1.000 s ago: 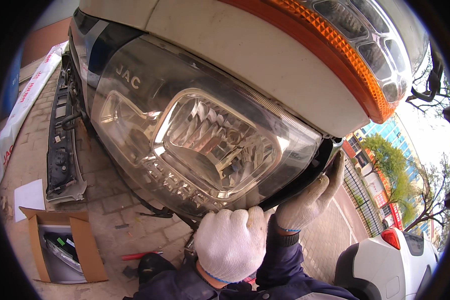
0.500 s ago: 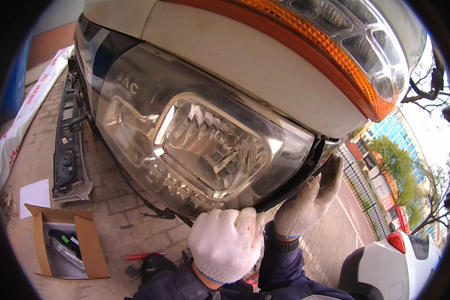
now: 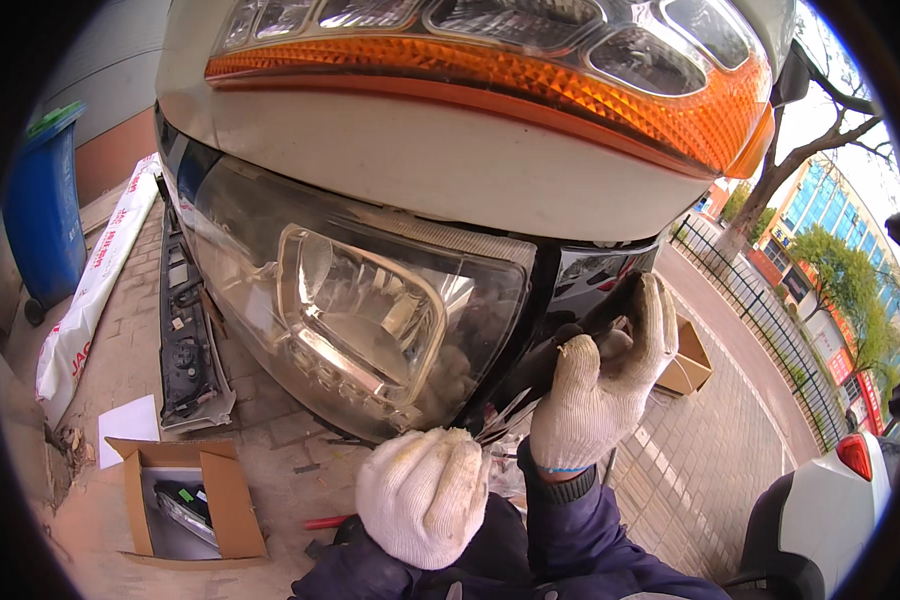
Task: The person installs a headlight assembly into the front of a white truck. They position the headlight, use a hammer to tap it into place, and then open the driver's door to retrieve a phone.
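A large clear headlight (image 3: 370, 300) sits low in the pale body panel (image 3: 420, 170) of a vehicle. My left hand (image 3: 425, 495), in a white knitted glove, is closed with curled fingers just below the headlight's lower edge. Whatever it holds is hidden from this side. Beside the headlight's right end, my right hand (image 3: 605, 390), also gloved, reaches up at the glossy black corner trim (image 3: 590, 272). Its fingers are stretched upward and the thumb stands apart, with the fingertips at the trim's outer edge. The glove's finger area looks dirty.
An orange-edged lamp (image 3: 490, 85) is above. On the paving at left lie an opened cardboard box (image 3: 232, 500) with a dark part inside, a long black trim strip (image 3: 182, 340) and a white wrapped roll (image 3: 95, 300). A blue bin (image 3: 45, 210) and a white car (image 3: 820, 520) flank the area.
The view has swung, showing more black trim to the right of the headlight. My right hand's fingers have spread further from its thumb. My left hand stays closed under the headlight.
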### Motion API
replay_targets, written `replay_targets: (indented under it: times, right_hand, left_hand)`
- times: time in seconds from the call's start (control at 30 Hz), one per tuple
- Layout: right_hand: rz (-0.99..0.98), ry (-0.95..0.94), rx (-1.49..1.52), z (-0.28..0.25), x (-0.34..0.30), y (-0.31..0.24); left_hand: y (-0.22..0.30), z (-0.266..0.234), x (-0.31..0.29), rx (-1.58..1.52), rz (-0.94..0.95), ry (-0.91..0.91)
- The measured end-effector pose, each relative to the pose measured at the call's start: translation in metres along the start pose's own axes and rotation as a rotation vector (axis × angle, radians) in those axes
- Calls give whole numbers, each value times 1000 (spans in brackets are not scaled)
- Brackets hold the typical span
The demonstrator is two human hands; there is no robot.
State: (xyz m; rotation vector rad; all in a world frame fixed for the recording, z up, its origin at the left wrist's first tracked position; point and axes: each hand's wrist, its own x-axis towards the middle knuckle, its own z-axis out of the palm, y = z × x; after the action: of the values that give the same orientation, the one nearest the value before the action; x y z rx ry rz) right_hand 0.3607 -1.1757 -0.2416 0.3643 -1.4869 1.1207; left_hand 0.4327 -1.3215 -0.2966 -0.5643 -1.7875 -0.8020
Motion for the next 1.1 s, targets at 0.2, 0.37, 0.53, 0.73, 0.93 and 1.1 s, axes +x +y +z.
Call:
replay_targets:
  times: [0.2,0.37,0.53,0.73,0.93,1.1]
  right_hand:
    - [-170,-69,-272,-13,15,0]
    - [-113,-108,-191,-21,17,10]
    - [3,-200,76,-38,19,25]
    - [-137,-262,176,-43,31,33]
    - [-256,-223,97,-41,37,29]
    - [-525,-227,85,-27,46,37]
  left_hand:
    - [-9,4,66,284,392,-90]
    - [-8,5,98,411,364,-197]
    - [-5,8,95,454,366,-132]
    - [-8,5,96,401,394,-98]
    - [10,11,104,478,400,-27]
    - [5,19,117,453,566,-122]
